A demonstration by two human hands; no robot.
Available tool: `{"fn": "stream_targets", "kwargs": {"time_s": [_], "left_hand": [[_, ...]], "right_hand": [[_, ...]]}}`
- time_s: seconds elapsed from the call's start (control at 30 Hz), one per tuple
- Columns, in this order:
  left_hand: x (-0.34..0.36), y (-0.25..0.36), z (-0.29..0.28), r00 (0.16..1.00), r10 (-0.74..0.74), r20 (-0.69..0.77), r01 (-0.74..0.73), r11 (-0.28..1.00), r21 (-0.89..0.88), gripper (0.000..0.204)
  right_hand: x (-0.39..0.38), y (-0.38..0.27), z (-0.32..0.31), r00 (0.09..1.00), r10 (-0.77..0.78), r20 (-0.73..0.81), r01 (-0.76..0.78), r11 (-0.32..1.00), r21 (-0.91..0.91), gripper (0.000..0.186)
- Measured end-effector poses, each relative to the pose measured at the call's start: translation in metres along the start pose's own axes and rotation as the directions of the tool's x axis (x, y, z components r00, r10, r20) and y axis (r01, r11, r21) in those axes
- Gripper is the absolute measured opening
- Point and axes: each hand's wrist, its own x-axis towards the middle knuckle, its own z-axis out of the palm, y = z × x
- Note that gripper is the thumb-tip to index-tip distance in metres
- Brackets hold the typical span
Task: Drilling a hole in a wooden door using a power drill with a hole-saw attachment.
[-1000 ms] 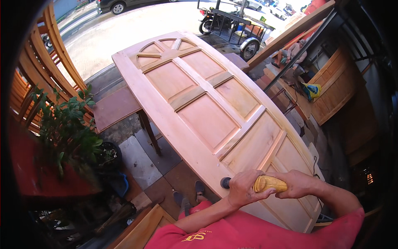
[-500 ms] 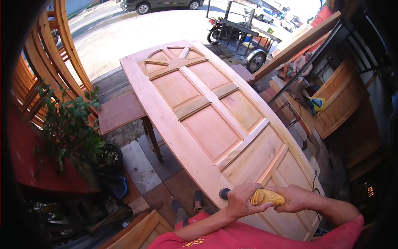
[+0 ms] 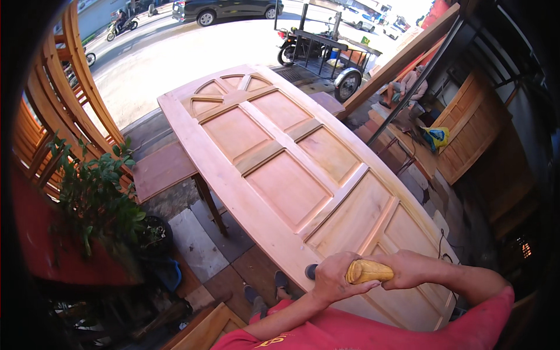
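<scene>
My left hand point(image 3: 335, 279) and my right hand point(image 3: 413, 268) are both closed around a tool with a yellowish wooden body point(image 3: 368, 271), held over the lower end of a pale, unfinished wooden panel door point(image 3: 207, 163). A dark round part point(image 3: 310, 272) shows just left of my left hand; whether it belongs to the tool I cannot tell. The door lies flat and has raised rectangular panels and an arched fan design at its far end. My hands partly hide what the tool touches.
Stacked wooden frames point(image 3: 73, 87) and a potted plant point(image 3: 99, 198) stand left. A seated person point(image 3: 411, 87) is at right beside panels point(image 3: 466, 128). A motorcycle with sidecar point(image 3: 326, 58) and cars are beyond. A board point(image 3: 160, 172) juts from under the door; a cord point(image 3: 443, 245) hangs right.
My hands and the tool have shifted slightly left and toward the top of the picture in the last half second, still gripping. A motorcycle rider has appeared on the street.
</scene>
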Motion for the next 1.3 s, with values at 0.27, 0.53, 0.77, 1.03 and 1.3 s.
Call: {"fn": "stream_targets", "kwargs": {"time_s": [0.27, 0.53, 0.77, 1.03, 1.3], "left_hand": [[0.007, 0.001, -0.002, 0.998, 0.062, -0.018, -0.063, 0.998, -0.027, 0.061], [0.002, -0.009, 0.006, 0.991, 0.113, -0.075, -0.114, 0.994, 0.0, 0.069], [0.0, -0.008, 0.008, 0.991, 0.089, -0.095, -0.092, 0.996, -0.022, 0.073], [-0.001, -0.009, 0.009, 0.989, 0.112, -0.1, -0.112, 0.994, 0.008, 0.073], [-0.003, -0.01, 0.009, 0.987, 0.127, -0.101, -0.128, 0.992, 0.0, 0.075]], "right_hand": [[-0.001, -0.006, -0.003, 1.0, 0.019, -0.001, -0.019, 1.0, 0.019, 0.093], [0.0, -0.01, -0.002, 0.995, -0.01, -0.095, 0.024, 0.989, 0.146, 0.082], [0.0, -0.012, 0.002, 0.992, 0.037, -0.119, -0.013, 0.981, 0.194, 0.085], [-0.001, -0.01, 0.001, 0.991, 0.083, -0.102, -0.065, 0.984, 0.166, 0.083], [0.0, -0.011, 0.004, 0.989, 0.085, -0.12, -0.067, 0.987, 0.148, 0.081]]}}
